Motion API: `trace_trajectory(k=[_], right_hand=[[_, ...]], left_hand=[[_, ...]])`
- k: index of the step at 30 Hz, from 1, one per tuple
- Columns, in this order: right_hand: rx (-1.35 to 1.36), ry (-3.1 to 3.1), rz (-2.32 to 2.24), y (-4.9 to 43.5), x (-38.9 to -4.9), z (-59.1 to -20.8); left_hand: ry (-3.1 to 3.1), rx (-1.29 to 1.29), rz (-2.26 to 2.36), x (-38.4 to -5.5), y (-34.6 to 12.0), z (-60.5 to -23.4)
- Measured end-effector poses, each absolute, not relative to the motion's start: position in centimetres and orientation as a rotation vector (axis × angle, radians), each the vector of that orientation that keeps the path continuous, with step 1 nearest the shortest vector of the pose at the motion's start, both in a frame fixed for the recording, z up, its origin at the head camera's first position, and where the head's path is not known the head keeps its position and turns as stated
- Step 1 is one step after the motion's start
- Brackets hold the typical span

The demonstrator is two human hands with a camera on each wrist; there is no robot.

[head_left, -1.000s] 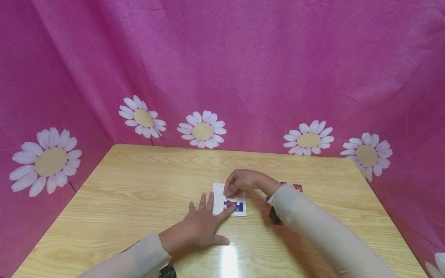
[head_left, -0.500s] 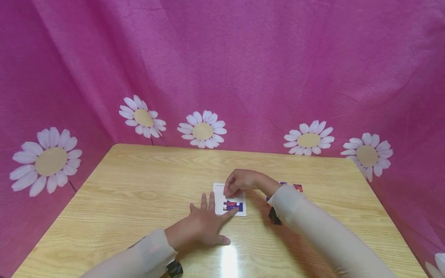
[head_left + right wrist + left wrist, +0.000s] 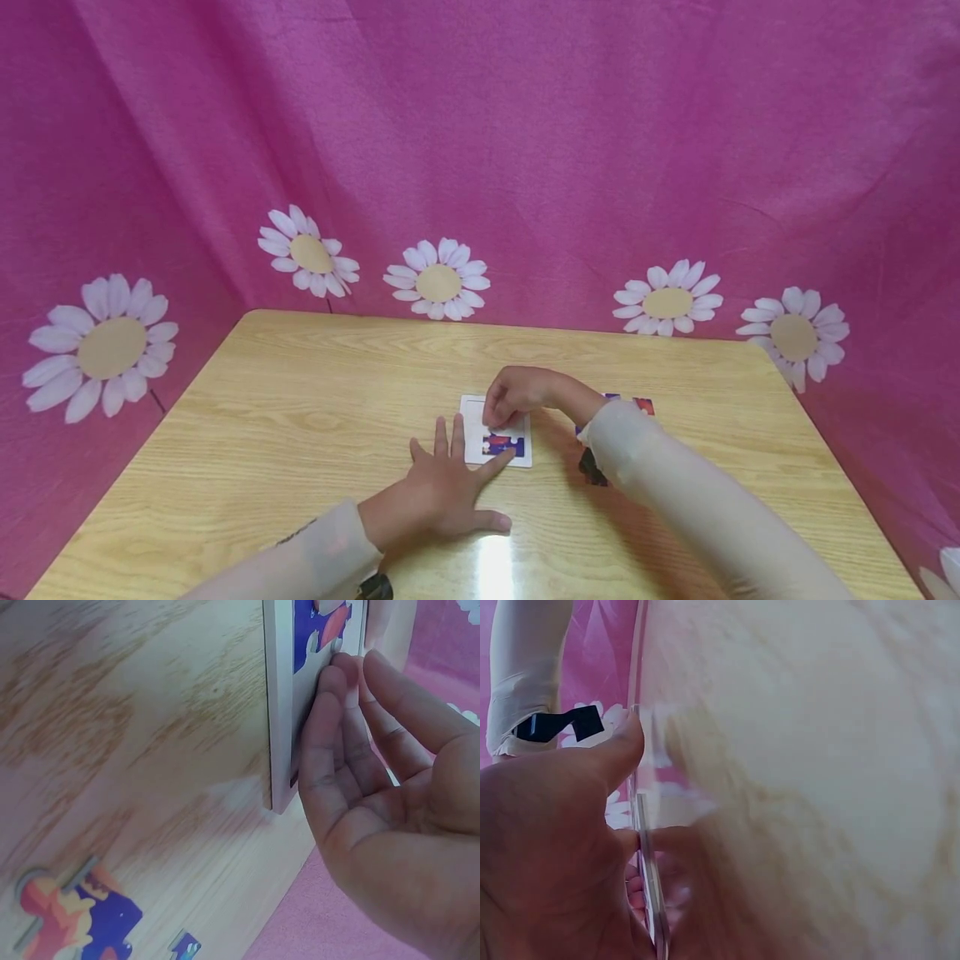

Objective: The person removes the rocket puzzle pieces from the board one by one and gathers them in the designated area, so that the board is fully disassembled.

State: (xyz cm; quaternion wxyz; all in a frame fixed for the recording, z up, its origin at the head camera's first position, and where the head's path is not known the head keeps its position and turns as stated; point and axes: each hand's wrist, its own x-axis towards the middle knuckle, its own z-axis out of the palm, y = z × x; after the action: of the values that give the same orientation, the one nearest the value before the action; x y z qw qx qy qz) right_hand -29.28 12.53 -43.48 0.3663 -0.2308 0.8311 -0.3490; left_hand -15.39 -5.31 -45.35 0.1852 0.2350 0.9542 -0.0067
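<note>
A small white puzzle tray [image 3: 472, 454] lies mid-table, with purple and red puzzle pieces [image 3: 504, 446] fitted along its near side. My left hand [image 3: 444, 492] is spread flat, its index fingertip resting on the near fitted pieces and other fingers by the tray's left edge. The right hand [image 3: 517, 396] reaches over the tray from the right. Thumb and curled fingers meet at the fitted area's border, pinching what seems a puzzle piece, mostly hidden by the fingertips. In the right wrist view, that hand [image 3: 390, 772] touches the coloured pieces [image 3: 319, 630].
Several loose puzzle pieces [image 3: 643, 406] lie right of the tray, partly under the right forearm. The right wrist view shows loose pieces [image 3: 109, 922] on the wooden table [image 3: 337, 375]. A pink flowered cloth [image 3: 525, 167] hangs around the table's back and sides.
My left hand has shifted slightly right, its index fingertip sliding a little along the fitted pieces. The right hand stays almost still over the tray.
</note>
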Motion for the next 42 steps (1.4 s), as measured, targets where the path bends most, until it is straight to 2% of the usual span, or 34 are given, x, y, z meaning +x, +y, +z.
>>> trace_trajectory(k=[17,42], right_hand=[[-0.559,2.115,-0.844,11.9,-29.2,-42.8],[-0.726,2.155,-0.594,10.8,-28.8,-42.2]], left_hand=[[2.714,0.679,-0.094,-15.3,-5.2,-46.0],[2.716,0.702,-0.097,-15.1,-5.2,-45.5]])
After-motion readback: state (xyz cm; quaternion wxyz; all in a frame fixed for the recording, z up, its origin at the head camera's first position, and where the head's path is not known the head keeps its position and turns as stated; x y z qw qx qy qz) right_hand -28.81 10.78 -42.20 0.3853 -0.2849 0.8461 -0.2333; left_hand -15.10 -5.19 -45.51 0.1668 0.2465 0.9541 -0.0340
